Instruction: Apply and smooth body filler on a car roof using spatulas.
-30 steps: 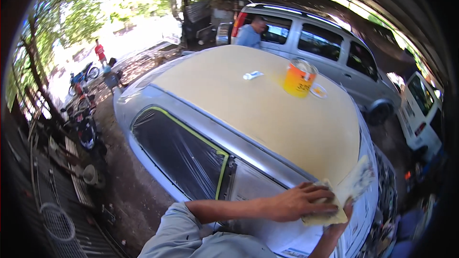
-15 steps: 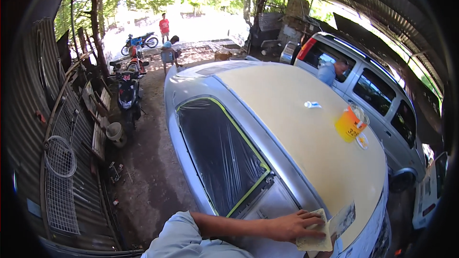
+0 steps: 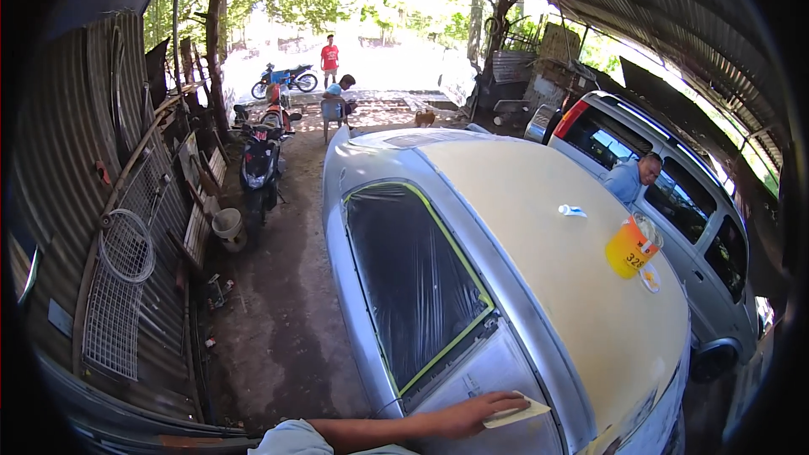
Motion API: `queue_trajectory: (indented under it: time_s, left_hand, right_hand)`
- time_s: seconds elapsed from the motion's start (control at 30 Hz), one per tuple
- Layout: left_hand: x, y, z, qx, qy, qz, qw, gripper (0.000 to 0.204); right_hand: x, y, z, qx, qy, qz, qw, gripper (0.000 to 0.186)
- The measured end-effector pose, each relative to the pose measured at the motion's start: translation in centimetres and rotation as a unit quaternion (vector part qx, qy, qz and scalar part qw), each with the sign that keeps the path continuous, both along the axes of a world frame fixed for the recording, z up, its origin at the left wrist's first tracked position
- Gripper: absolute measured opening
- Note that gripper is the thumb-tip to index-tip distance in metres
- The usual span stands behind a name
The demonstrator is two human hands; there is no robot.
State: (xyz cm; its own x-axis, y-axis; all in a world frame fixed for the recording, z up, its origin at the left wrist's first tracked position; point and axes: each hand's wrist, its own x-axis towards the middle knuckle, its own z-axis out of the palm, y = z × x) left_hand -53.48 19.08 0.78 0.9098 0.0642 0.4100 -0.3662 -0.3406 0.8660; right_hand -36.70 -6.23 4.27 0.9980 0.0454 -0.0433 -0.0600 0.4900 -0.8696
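Observation:
My left hand reaches in from the lower edge, over the silver car's side near the rear of its masked window. Its fingers are closed on a flat, pale yellow board, seen almost edge-on. Of my right hand, at most a sliver of skin shows at the lower edge near the roof's rear; its fingers are hidden. The car roof carries a matt beige coat. Dark plastic sheet, edged with yellow-green tape, covers the side window. On the roof stand an orange-yellow bucket, a small white tube and a small lid.
A person in blue is between this car and a silver van. Motorbikes, a white bucket and a corrugated metal wall line the left. Farther off are a seated person, someone in red and a brown dog.
My left hand has moved left with the board, away from the roof's rear edge. The metal spreader beside it has gone out of sight. The person in blue now has their head raised.

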Motion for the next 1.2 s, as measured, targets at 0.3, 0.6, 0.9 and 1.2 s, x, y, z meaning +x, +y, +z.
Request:
queue_trajectory:
  time_s: [0.3,0.6,0.9,1.2]
  left_hand:
    - [-3.8,-3.0,0.0,-0.011,0.064,0.008,0.998,0.066]
    - [-4.6,-5.2,0.8,-0.010,0.058,0.062,0.996,0.068]
    - [-3.3,-4.9,0.0,0.008,0.045,0.067,0.997,0.049]
    - [-2.3,-1.5,0.6,-0.005,0.035,0.069,0.997,0.054]
  right_hand:
    - [1.0,-2.0,-3.1,0.107,0.135,0.070,0.983,0.043]
    - [1.0,-3.6,-3.5,0.024,0.091,0.120,0.988,0.050]
    - [-0.5,-2.1,-1.4,0.022,0.126,0.097,0.987,0.056]
    - [-0.1,0.9,-0.1,0.020,0.117,0.114,0.986,0.051]
